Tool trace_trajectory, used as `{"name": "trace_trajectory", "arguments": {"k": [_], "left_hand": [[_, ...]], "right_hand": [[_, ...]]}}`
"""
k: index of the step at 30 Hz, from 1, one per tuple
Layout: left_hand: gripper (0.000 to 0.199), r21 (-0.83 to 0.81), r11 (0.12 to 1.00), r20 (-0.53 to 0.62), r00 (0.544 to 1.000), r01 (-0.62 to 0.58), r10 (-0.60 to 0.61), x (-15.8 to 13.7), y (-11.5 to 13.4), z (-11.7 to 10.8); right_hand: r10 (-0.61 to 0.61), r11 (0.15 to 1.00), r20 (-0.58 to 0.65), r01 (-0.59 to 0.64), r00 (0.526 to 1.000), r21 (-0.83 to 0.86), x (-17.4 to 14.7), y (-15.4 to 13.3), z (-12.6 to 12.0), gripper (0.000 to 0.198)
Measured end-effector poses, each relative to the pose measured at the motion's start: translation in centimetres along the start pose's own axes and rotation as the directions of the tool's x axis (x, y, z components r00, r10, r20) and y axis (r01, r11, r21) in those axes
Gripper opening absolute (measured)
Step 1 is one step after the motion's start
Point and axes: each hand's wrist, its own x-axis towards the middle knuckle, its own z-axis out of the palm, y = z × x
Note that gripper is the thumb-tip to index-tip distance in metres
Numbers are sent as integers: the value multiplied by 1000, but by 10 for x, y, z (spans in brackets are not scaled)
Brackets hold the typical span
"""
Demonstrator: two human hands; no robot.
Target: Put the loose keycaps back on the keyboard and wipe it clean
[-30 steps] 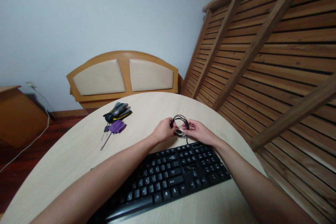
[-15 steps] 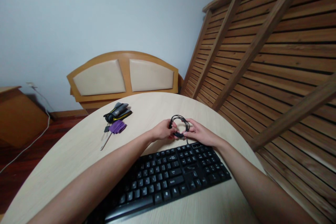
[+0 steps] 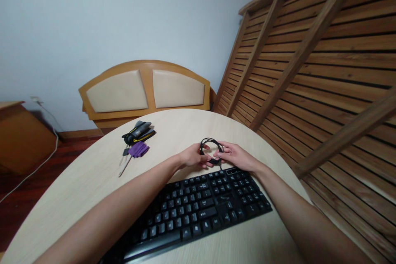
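A black cable (image 3: 211, 139), wound into a loose coil, is held between my two hands just beyond the keyboard's far edge. My left hand (image 3: 193, 156) grips the coil's left side, fingers curled around it. On the right side, my right hand (image 3: 233, 155) closes its thumb and fingers on the same loops. A short length of cable runs down from the coil to the back of the black keyboard (image 3: 207, 206), which lies under my forearms. My left forearm covers part of the keys.
Everything lies on a round pale wooden table (image 3: 93, 189). At its left sit a grey and black folded bundle (image 3: 139, 131), a purple folded cloth (image 3: 139, 149) and a thin metal tool (image 3: 125, 166). Behind are a headboard (image 3: 150, 86) and a slatted wooden panel (image 3: 309, 70).
Both hands have shifted down slightly, and the coil is a little lower. The fingers have moved on the loops; the keyboard and the items at the left stay put.
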Motion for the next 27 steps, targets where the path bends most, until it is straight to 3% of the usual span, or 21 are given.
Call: {"name": "trace_trajectory", "arguments": {"k": [6, 11, 18, 23, 27], "left_hand": [[25, -21, 1000, -23, 1000, 2, -3, -6, 12, -4], [37, -37, 999, 18, 1000, -6, 7, -14, 26, -3], [30, 18, 998, -29, 998, -54, 55, -13, 24, -7], [30, 60, 997, -29, 998, -53, 55, -11, 20, -10], [28, 71, 996, -30, 998, -58, 60, -10, 20, -9]], "right_hand": [[49, 999, -30, -50, 998, -19, -1, -1, -3, 52], [99, 995, -47, -99, 994, 5, -2, 1, -4, 45], [147, 987, -114, -139, 983, 76, 0, 0, -2, 41], [131, 986, -143, -114, 981, 120, 2, 1, 0, 50], [60, 998, -158, -56, 986, 32, 4, 4, 0, 44]]}}
